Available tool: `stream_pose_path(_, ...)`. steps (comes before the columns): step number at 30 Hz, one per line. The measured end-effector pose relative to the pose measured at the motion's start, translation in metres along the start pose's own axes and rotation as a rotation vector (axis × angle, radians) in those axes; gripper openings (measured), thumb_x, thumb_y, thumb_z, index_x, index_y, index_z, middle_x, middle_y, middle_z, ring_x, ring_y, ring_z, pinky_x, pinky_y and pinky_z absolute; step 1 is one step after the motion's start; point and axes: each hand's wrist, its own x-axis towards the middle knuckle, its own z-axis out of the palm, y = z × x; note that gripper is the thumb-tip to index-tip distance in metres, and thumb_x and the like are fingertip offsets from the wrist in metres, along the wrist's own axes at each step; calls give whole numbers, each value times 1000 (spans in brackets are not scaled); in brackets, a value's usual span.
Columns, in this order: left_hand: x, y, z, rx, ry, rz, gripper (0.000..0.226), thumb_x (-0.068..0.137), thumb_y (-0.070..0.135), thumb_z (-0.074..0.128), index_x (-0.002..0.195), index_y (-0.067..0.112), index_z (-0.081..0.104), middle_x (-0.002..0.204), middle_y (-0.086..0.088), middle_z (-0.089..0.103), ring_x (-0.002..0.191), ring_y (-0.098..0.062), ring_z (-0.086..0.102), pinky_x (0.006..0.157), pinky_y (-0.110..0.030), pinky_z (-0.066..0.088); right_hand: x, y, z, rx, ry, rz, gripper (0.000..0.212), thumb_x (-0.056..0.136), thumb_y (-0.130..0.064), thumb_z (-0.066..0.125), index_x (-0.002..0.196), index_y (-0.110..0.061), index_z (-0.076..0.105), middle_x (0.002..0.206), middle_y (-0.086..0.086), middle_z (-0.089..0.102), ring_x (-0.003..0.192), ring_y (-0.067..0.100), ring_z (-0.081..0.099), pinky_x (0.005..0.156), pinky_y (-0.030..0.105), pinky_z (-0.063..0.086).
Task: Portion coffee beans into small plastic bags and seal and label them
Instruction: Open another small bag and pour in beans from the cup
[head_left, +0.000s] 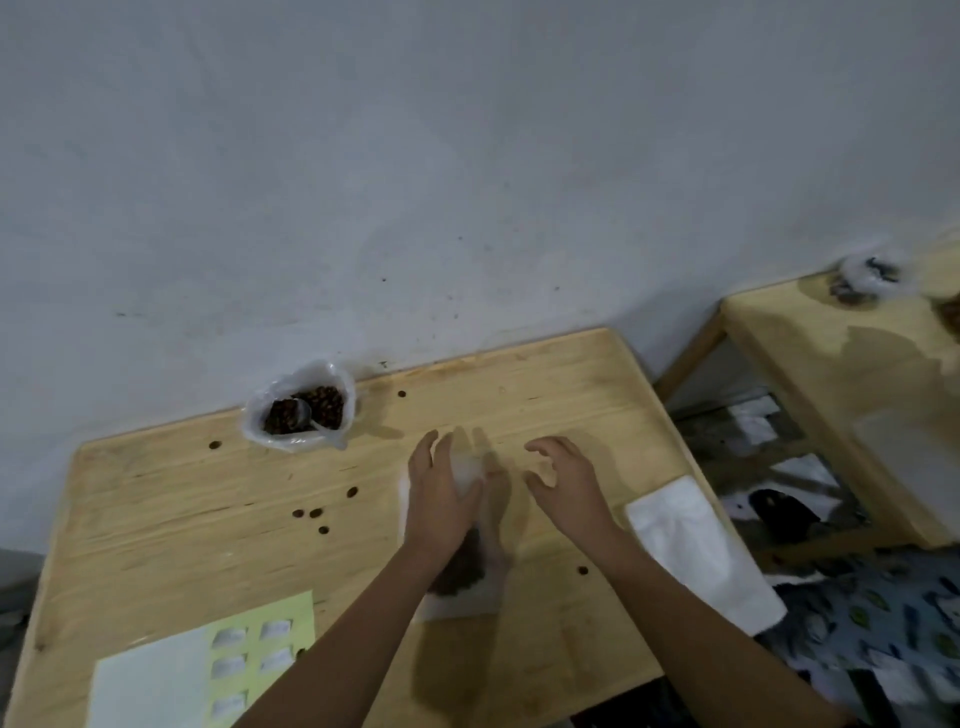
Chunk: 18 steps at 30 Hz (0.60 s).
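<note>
While the left hand (441, 501) rests straight-fingered on the filled bag (467, 603) and the right hand (566, 483) hovers empty, best press air out, then seal evenly.

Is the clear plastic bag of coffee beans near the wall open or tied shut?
Open. The clear plastic bag has its mouth spread wide; brown coffee beans and a clear scoop show inside.

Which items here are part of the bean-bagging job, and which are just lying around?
In the job: small bag of beans at the left hand; big bean bag with scoop; stack of empty bags; label sheet.
Lying about: loose beans on the table; patterned cloth; blurred bundles on the side table.
</note>
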Motion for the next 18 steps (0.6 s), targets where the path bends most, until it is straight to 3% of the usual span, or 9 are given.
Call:
stream_pose_path(6,6,65,74,-30,-237,204,49,91,30,56,134,13,40,139,-5,37,129,-19,34,100,-20,28,-32,75,-76,2,256,311,27,84,-9,65,111,-8,63,114,10,62,106,25,57,84,23,39)
stream_pose_path(12,-8,83,139,21,-516,241,70,83,41,64,140,13,35,144,-5,32,133,-21,30,98,-22,27,-65,134,-108,-159,47,536,36,88,-20,58,123,-9,55,117,11,51,106,28,51,76,27,38)
stream_pose_path(16,-7,90,158,60,-528,268,80,70,50,61,136,11,41,135,-6,40,122,-22,36,93,-26,33,-71,137,-110,-188,-4,509,34,89,-25,59,119,-9,53,115,11,47,102,27,49,85,34,43)
stream_pose_path(18,-6,92,162,75,-525,285,73,72,41,65,134,11,43,132,-7,41,117,-22,37,89,-27,35,-73,137,-110,-129,22,507,35,88,-24,60,119,-9,53,115,10,46,103,26,49,88,36,44)
